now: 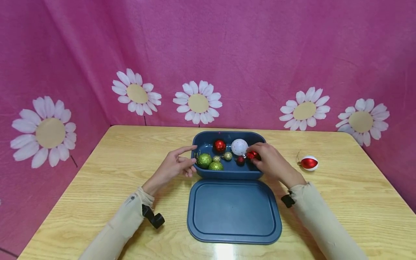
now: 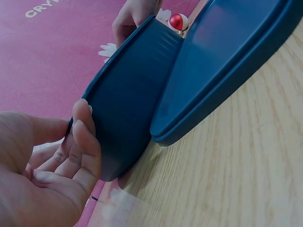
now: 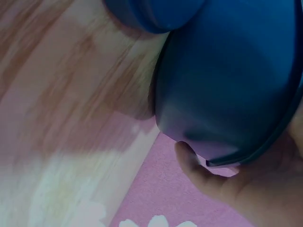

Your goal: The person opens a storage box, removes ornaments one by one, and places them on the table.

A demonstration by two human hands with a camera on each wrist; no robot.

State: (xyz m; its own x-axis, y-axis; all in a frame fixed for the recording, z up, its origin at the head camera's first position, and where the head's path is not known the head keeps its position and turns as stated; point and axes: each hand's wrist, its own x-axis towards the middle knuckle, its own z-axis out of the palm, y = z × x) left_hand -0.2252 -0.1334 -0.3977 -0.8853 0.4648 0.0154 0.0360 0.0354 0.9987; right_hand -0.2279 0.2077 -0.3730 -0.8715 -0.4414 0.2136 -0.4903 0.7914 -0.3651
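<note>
A dark blue rectangular box (image 1: 227, 174) holds several Christmas ornaments: glittery green balls (image 1: 204, 160), small gold ones, a white ball (image 1: 239, 147) and red ones (image 1: 219, 146). At the box's left end my left hand (image 1: 175, 164) touches the rim with thumb and index finger; its other fingers lie loosely outside the wall, as the left wrist view shows. My right hand (image 1: 272, 161) reaches over the right end, thumb and index finger around a red ornament (image 1: 252, 155), which they partly cover. In the right wrist view, one finger (image 3: 201, 175) shows outside the box's end wall.
The blue lid (image 1: 234, 213) lies flat in front of the box, close to its near wall. A red and white ornament (image 1: 308, 163) with a string rests on the wooden table (image 1: 344, 202) to the right. Pink cloth (image 1: 247, 65) with daisies hangs behind.
</note>
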